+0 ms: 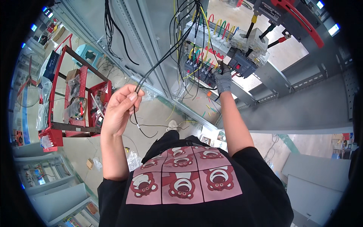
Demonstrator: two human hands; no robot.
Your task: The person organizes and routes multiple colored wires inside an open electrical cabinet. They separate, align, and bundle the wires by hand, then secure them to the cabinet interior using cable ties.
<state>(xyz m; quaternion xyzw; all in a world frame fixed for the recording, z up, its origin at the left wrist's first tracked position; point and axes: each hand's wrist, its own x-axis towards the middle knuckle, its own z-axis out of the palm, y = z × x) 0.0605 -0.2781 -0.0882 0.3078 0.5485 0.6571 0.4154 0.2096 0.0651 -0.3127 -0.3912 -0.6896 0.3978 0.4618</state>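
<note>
Black wires [159,62] run down from a bundle at the top of the open cabinet into my bare left hand [123,104], whose thumb and fingers are pinched round them. Their loose ends hang below that hand. My right hand [223,80], in a grey glove, reaches up to the row of breakers [204,72] with coloured wires. Its fingers are closed at a black wire there; the fingertips are partly hidden against the breakers. A dark grey circuit breaker [242,65] with a red part sits just right of the glove.
On the left stands a red tool trolley [81,98] holding bags and tools, with a light blue stool [87,56] behind it. The cabinet's metal frame [151,49] rises ahead. A red-handled switch [298,20] is at upper right. Wire scraps [210,109] litter the floor.
</note>
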